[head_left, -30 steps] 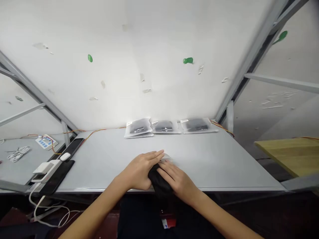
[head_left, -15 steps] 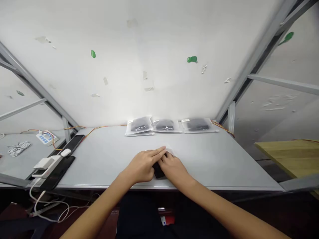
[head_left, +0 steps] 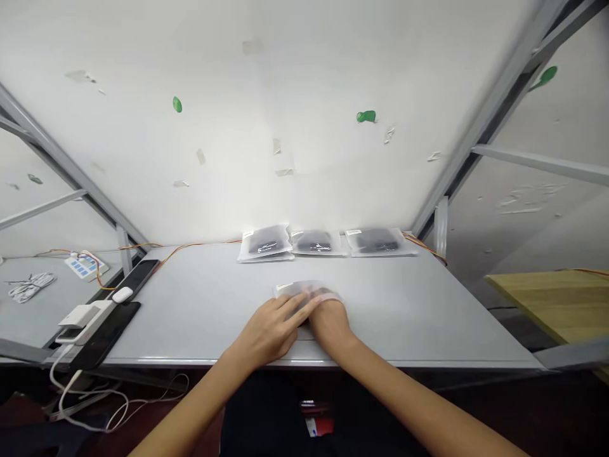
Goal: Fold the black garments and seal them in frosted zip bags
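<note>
1. Nearest, the person's dark clothing (head_left: 266, 412) showed below the front edge of the pale grey surface (head_left: 394, 311), with a small red-and-white tag (head_left: 318, 426) on it.
2. The left hand (head_left: 269, 333) lay flat and open, fingers together and angled toward the far right, resting on the near edge of a translucent plastic bag (head_left: 304, 293). It did not visibly grip anything.
3. The right hand (head_left: 330, 324) sat just beside it, its fingers blurred behind the bag's film. Whether it had hold of the bag, I cannot tell.
4. The bag lay near the surface's front edge, around the middle, with its long axis running left to right. Its white label (head_left: 284, 287) was at the left end, and dark contents showed dimly through it.
5. To the left stood a black mat (head_left: 107, 333), a white charger (head_left: 83, 317), a white computer mouse (head_left: 122, 294) and a black phone (head_left: 137, 278), with a white cable (head_left: 71, 387) hanging below.
6. Along the far edge lay three sealed bags of dark items (head_left: 314, 242) side by side, well apart from the hands. Orange-yellow wires (head_left: 204, 242) ran beside them.
7. Farther right was a wooden board (head_left: 547, 298). Beyond everything rose a white wall (head_left: 238, 127) with green marks.
</note>
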The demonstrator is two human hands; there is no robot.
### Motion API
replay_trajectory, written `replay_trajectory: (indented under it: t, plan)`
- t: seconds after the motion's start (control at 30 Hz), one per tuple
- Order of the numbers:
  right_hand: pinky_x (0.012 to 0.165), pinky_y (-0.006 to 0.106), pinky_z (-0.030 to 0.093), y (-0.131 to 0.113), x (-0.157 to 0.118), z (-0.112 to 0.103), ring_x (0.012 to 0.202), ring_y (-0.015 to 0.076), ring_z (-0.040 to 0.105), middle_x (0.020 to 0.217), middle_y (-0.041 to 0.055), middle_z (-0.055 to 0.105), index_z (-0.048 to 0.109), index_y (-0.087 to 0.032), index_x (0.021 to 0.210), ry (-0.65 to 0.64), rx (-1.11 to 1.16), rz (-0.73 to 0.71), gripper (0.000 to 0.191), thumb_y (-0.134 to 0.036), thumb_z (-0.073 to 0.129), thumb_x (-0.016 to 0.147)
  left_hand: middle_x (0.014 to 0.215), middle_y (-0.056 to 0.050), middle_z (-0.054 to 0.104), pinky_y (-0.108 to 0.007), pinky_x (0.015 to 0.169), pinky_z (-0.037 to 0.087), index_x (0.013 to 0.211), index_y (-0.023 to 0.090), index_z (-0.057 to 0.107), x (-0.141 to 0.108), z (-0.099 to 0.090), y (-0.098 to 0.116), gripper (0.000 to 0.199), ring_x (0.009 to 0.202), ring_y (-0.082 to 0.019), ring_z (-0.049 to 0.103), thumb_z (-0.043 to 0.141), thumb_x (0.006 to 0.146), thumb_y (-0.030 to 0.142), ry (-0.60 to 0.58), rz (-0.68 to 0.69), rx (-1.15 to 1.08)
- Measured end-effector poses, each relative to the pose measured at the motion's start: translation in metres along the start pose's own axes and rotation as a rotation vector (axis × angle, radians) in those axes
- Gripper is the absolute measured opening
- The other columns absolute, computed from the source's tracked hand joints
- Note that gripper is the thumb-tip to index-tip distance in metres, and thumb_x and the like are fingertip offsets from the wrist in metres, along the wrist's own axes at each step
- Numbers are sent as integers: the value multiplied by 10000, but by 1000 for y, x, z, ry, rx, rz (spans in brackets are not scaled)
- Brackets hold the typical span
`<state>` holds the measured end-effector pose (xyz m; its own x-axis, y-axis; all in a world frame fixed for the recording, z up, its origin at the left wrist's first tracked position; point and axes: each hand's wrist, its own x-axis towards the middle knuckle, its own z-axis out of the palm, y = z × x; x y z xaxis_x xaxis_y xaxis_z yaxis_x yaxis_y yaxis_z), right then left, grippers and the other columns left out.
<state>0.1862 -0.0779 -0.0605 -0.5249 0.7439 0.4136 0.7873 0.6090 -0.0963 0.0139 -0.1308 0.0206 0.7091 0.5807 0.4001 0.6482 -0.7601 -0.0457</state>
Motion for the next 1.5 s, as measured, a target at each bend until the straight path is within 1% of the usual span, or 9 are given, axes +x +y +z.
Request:
replay_trajectory:
  t: [0.13,0.3,0.57,0.73,0.83,0.97,1.2,1.33,1.5]
  plan:
    - [824,406,593,3,-6,-24,962,326,735,1086,201,774,706,-111,1252,-59,17,82,401,-162,643,859,1271,-166,720,-417,893,595,1443,137,554,-29,5,-6,460,1106,-291,686,628,1014,284,94,16,41]
    - [957,420,571,7,-17,-42,1129,320,707,1265,180,748,685,-147,1342,-104,202,79,485,-358,646,907,1042,-109,780,-367,774,601,1221,146,668,-45,11,-6,237,981,-249,729,583,1010,79,275,78,113]
    - [960,406,592,12,-18,-26,1151,308,721,1285,159,752,689,-185,1366,-77,119,6,405,-255,608,975,981,-97,793,-368,748,612,1141,153,675,-30,20,8,219,921,-229,740,510,1031,59,374,64,16]
    - [1005,443,592,24,-43,-33,1297,293,644,1444,168,658,592,-179,1473,213,73,-194,523,-17,484,987,982,-55,791,-380,775,634,1155,200,690,-37,26,18,256,909,-224,742,583,988,39,460,-86,-61]
    - [951,425,610,38,-58,-35,1265,281,657,1283,149,746,694,-179,1325,381,98,-260,396,-32,507,1008,980,-70,795,-382,771,635,1155,179,689,-41,30,26,249,915,-227,741,620,968,29,483,-97,-73]
    - [873,408,605,47,-62,-32,1109,265,695,1108,115,791,727,-163,1253,316,157,-231,371,-32,499,992,959,-74,802,-369,785,629,1123,167,694,-41,34,37,223,923,-218,746,636,963,24,498,-122,-92]
    - [798,384,575,33,-52,-39,995,257,680,1091,90,782,743,-229,1212,164,238,41,453,-12,459,934,939,-59,809,-412,915,590,1106,168,697,-40,41,56,255,930,-202,762,539,990,5,484,-99,-49]
    - [642,327,541,5,-72,-56,668,206,638,771,57,724,739,-205,862,252,618,472,288,-355,553,1022,936,-66,806,-425,852,585,1116,163,700,-36,39,64,246,879,-222,746,572,969,11,493,-135,13]
    - [410,236,336,-33,-89,-72,388,89,454,660,23,688,645,-185,708,-174,1300,805,539,-683,614,912,907,-47,801,-431,767,572,1080,218,709,-23,38,72,209,779,-218,714,608,977,67,543,-166,26]
